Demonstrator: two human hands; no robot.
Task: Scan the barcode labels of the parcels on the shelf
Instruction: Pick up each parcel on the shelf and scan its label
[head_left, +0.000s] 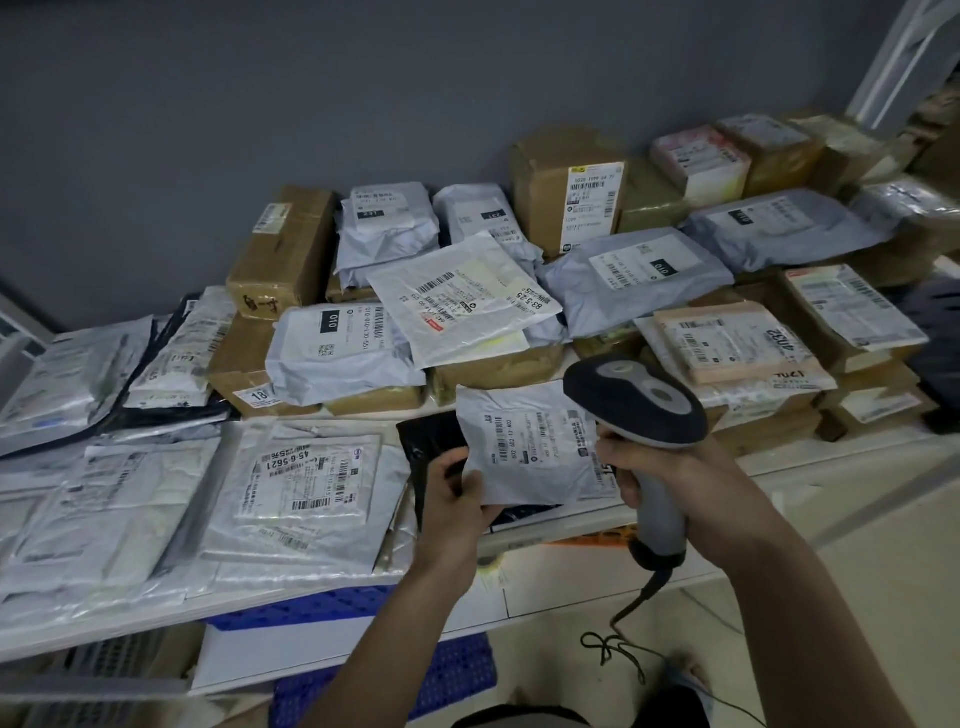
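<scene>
While left grip (451, 491) pinches parcel (530, 447), scanner (636, 400) hovers beside.

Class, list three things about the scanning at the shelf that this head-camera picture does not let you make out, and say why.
- Scanner window: faces away, so no beam is visible.
- Small grey parcel label: print too small and blurred to read; its right edge is behind the scanner.
- Black parcel: mostly covered by the left hand and the grey parcel; no label shows.
</scene>
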